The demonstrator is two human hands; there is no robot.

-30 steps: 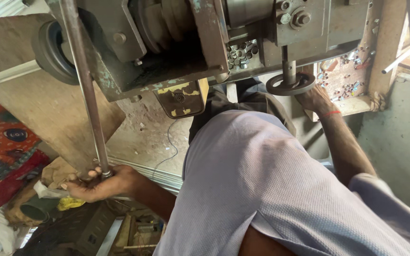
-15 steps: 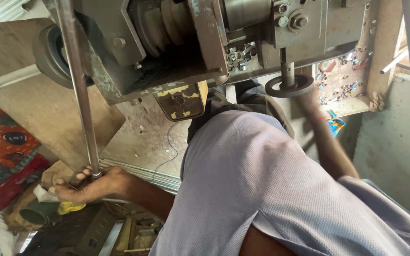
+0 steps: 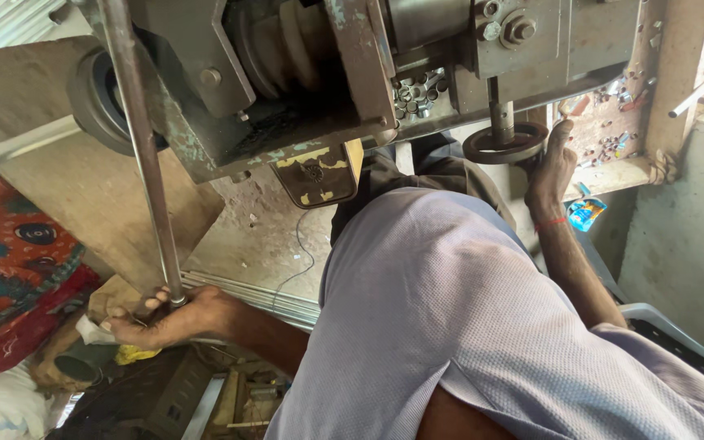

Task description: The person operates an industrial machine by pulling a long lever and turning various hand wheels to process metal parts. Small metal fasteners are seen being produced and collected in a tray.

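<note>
Left hand (image 3: pixel 174 319) grips the steel rod's (image 3: pixel 144 155) lower end; right hand (image 3: pixel 549 173) clasps the small handwheel (image 3: pixel 504 143).

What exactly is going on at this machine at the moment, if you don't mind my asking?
A person in a light grey shirt is bent over a worn metal machine. The left hand grips the lower end of a long metal rod that runs up past the machine's frame. The right hand rests against a small round handwheel on a vertical shaft under the machine's right side. Small metal pieces lie in a recess on the machine.
</note>
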